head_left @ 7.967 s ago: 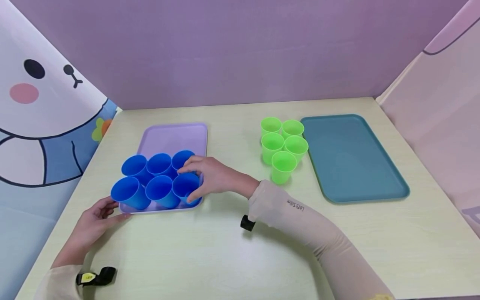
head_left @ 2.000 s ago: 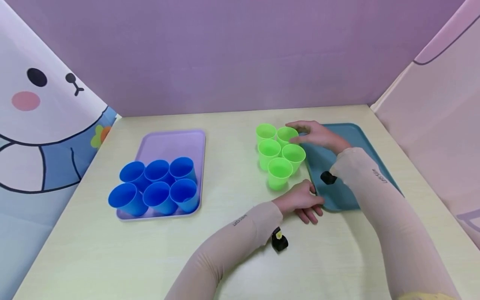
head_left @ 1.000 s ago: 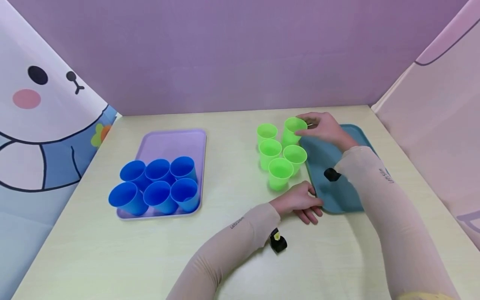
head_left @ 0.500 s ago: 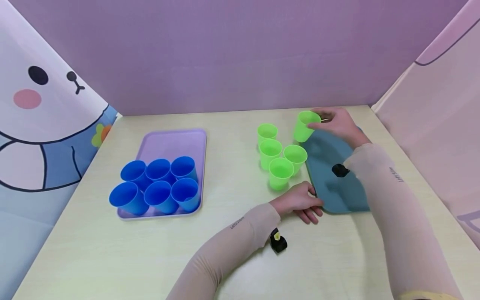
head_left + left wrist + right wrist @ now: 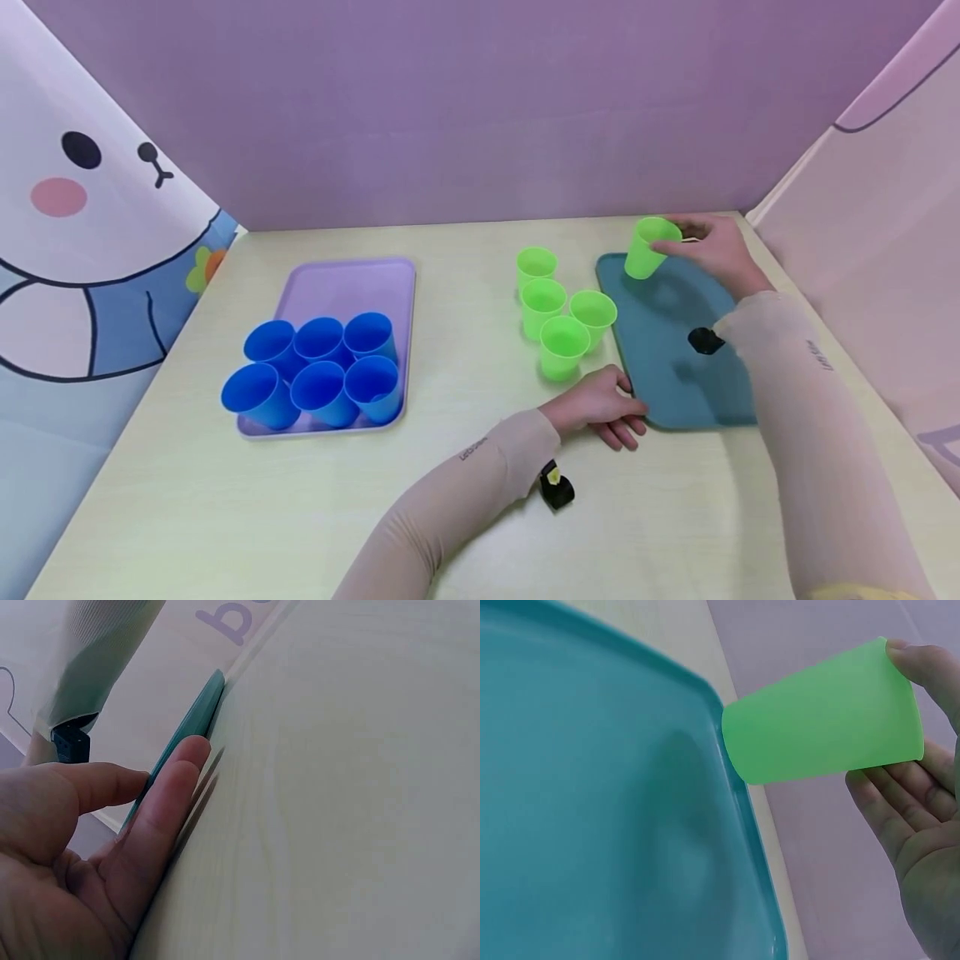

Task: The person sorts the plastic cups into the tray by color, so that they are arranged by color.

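Observation:
My right hand (image 5: 716, 250) grips a green plastic cup (image 5: 643, 257) by its rim, thumb on one side and fingers on the other. In the right wrist view this cup (image 5: 821, 720) hangs over the far-left part of the teal tray (image 5: 660, 358). My left hand (image 5: 596, 402) is at the tray's near-left corner. In the left wrist view, the thumb and fingers (image 5: 154, 802) pinch the tray's edge (image 5: 196, 712). Several more green cups (image 5: 564, 346) stand upright in a cluster on the table, just left of the teal tray.
On the left a lilac tray (image 5: 345, 283) bears several blue cups (image 5: 322, 393) in two rows along its near half. The pale wooden table (image 5: 300, 517) meets a purple backdrop (image 5: 480, 117) at the back. A cartoon-printed sheet (image 5: 97, 275) hangs at left.
My right hand has lifted one green cup out of the cluster and carried it right, over the teal tray. Earlier, both hands were at the lilac tray; the left now stays at the teal tray's corner.

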`<state>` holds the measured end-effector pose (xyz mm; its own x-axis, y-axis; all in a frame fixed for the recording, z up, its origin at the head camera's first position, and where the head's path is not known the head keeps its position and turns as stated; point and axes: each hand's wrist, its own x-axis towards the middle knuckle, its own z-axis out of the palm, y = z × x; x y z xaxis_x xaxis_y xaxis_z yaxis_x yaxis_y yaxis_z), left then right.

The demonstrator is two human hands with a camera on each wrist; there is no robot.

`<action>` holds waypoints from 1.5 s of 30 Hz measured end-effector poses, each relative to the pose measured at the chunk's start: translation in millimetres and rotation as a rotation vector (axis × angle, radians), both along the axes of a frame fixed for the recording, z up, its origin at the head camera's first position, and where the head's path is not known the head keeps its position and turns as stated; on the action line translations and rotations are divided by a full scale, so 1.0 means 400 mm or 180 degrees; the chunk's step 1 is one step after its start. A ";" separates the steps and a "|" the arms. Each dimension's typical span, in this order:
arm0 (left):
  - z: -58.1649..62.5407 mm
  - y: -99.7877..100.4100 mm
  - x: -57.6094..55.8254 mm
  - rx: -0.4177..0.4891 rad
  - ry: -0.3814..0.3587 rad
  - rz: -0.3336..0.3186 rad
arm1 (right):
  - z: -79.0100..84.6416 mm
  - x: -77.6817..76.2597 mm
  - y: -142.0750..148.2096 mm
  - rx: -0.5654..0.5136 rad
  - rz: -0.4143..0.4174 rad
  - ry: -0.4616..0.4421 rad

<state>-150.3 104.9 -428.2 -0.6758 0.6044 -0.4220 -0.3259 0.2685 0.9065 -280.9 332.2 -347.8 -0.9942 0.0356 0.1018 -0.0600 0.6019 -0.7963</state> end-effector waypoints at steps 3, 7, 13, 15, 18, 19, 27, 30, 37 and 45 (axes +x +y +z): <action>0.002 -0.001 0.003 0.0017 -0.0005 0.0014 | -0.006 0.002 0.022 -0.0043 -0.0085 0.0029; 0.003 -0.001 0.005 0.0025 0.0000 0.0034 | -0.016 0.006 0.051 -0.0033 -0.0214 0.0022; 0.003 -0.003 0.008 0.0030 0.0004 0.0032 | -0.025 0.020 0.085 0.0073 -0.0448 -0.0093; 0.003 -0.003 0.009 0.0036 0.0003 0.0036 | -0.027 0.026 0.093 0.0041 -0.0508 -0.0110; 0.002 -0.003 0.011 0.0041 0.0005 0.0048 | -0.029 0.034 0.104 -0.0023 -0.0576 -0.0078; 0.002 -0.003 0.011 0.0045 0.0005 0.0050 | -0.030 0.036 0.107 -0.0064 -0.0592 -0.0056; 0.003 -0.005 0.011 0.0053 0.0016 0.0030 | -0.039 0.044 0.139 -0.0191 -0.0853 0.0006; 0.004 -0.006 0.011 0.0062 0.0014 0.0026 | -0.044 0.046 0.151 -0.0266 -0.0906 -0.0022; 0.007 -0.008 0.014 0.0060 0.0021 0.0038 | -0.051 0.053 0.163 -0.0305 -0.0974 -0.0129; 0.008 -0.010 0.015 0.0075 0.0014 0.0037 | -0.058 0.049 0.181 -0.1002 -0.0829 -0.0213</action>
<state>-144.3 101.0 -424.8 -0.6846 0.6062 -0.4047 -0.3249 0.2432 0.9139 -261.5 404.4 -370.8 -0.9519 0.3059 -0.0187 0.1202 0.3165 -0.9409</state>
